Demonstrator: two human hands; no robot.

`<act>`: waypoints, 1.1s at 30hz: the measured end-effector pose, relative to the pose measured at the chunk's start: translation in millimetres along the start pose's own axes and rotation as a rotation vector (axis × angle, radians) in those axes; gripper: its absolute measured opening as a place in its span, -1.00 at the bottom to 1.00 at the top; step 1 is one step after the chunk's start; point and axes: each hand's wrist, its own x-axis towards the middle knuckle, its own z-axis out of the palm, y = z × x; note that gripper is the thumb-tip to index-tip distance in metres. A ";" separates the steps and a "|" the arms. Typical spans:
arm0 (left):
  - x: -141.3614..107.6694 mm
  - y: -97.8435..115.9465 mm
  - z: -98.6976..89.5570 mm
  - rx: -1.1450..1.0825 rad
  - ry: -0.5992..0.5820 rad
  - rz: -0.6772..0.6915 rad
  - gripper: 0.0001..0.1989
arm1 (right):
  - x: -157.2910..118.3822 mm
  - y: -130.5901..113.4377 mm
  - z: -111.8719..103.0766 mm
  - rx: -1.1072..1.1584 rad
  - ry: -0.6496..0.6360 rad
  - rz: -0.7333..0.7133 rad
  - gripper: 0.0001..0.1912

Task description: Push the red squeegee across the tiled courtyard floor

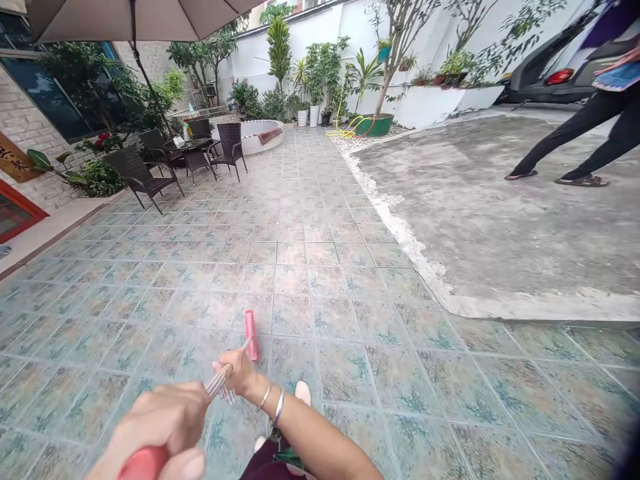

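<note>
A long-handled mop [251, 337] with a narrow pink bar for a head slants away from me, its head at the floor tiles. At the near end of the pole, my left hand [163, 423] is closed around the handle, with a red grip showing below the fingers. Farther down the pole, my right hand [240, 373] is wrapped round the shaft, two silver bangles on its wrist. A striped stretch of handle [219, 381] shows between the hands. Part of the shaft is hidden behind my right hand.
Patterned tiles [350, 373] spread around my feet. A raised concrete slab [525, 233] borders them on the right, where a person in dark trousers [595, 133] stands by a car [545, 73]. Wicker chairs [145, 175] stand under an umbrella [115, 20]; a yellow hose [350, 127] lies by the planter.
</note>
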 end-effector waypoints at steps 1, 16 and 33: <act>15.7 -14.2 6.1 0.063 -0.025 -0.034 -0.70 | 15.0 15.6 -5.0 0.004 -0.024 0.006 -0.48; 169.3 -221.9 119.3 -0.583 0.325 -0.091 -0.64 | -40.6 233.0 -209.8 -0.351 -0.229 0.538 -0.84; 266.9 -182.1 -36.8 -0.101 0.076 0.154 -0.64 | 194.1 159.9 -162.5 0.152 -0.114 0.029 -0.50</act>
